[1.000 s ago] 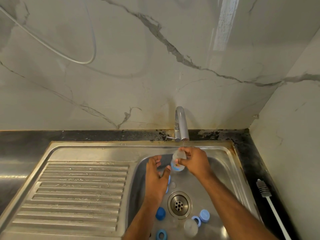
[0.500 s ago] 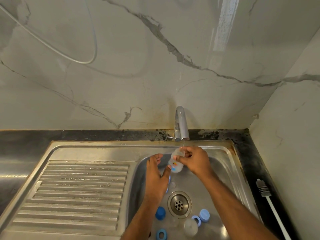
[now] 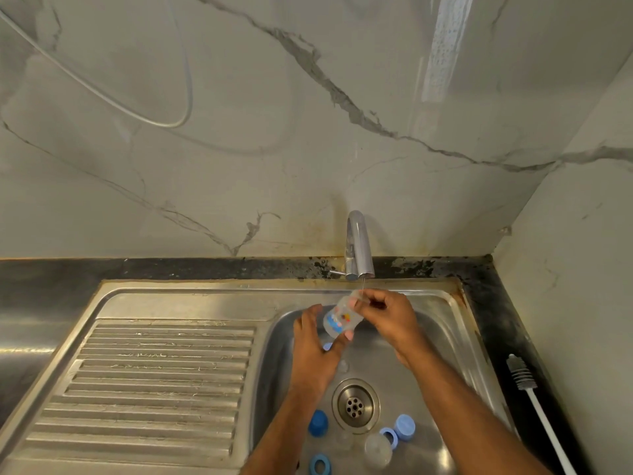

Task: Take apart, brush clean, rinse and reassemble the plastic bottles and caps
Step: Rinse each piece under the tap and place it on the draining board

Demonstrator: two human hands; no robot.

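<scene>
A small clear plastic bottle (image 3: 340,318) with a coloured print is held tilted under the tap (image 3: 358,250), where a thin stream of water falls. My right hand (image 3: 387,317) pinches the bottle's upper end. My left hand (image 3: 313,351) grips its lower end with thumb and fingers. A blue part (image 3: 327,346) peeks out beneath my left hand. In the sink basin (image 3: 442,341) near the drain (image 3: 355,405) lie a dark blue cap (image 3: 318,423), a blue ring (image 3: 320,465), a pale blue ring (image 3: 389,436), a pale blue cap (image 3: 405,426) and a clear dome cap (image 3: 377,450).
A white-handled bottle brush (image 3: 534,399) lies on the dark counter to the right of the sink. The ribbed steel drainboard (image 3: 154,382) spreads out at left. Marble walls close in behind and at right. A grey cable (image 3: 102,94) loops on the back wall.
The bottle has been turned and tilted under the tap, its printed side now facing up. Both hands stayed nearly in place above the basin.
</scene>
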